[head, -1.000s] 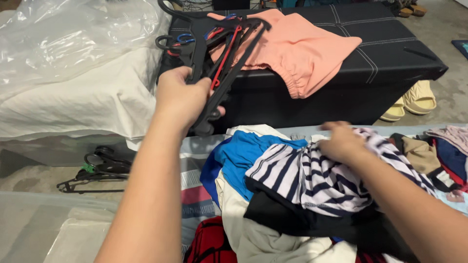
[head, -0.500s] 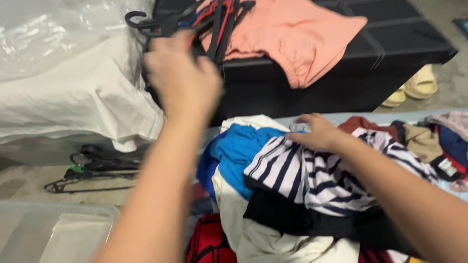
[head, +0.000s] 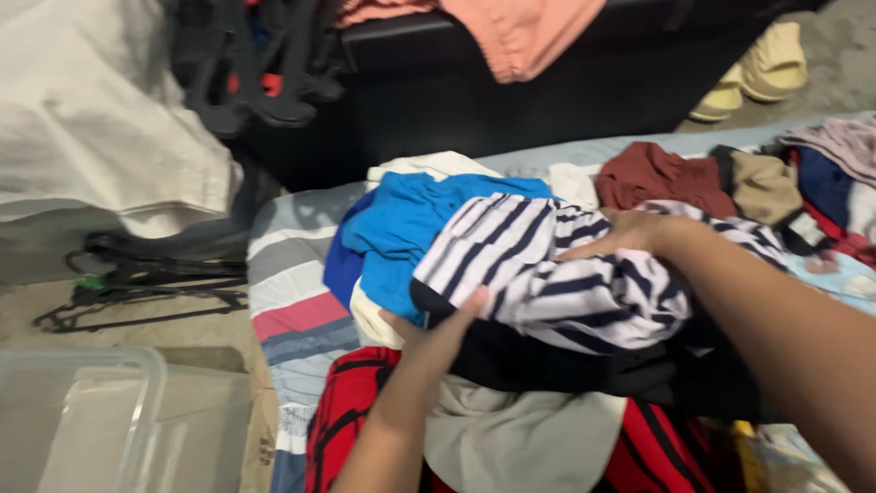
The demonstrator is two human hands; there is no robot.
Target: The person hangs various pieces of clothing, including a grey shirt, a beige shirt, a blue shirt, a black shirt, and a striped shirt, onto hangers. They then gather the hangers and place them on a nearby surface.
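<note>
Now | left hand grip apart, fingers under striped shirt | right hand grip clamped on it

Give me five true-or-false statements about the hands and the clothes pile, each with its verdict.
1. Both hands touch the striped garment. True: the left hand is at its lower edge, the right hand on top.
2. The left hand holds a bundle of hangers. False: it is on the clothes; black hangers hang at upper left.
3. A blue garment lies beside the striped one. True.
4. The peach garment lies on the floor. False: it drapes over the black ottoman.
5. A clear plastic bin sits at lower left. True.
</note>
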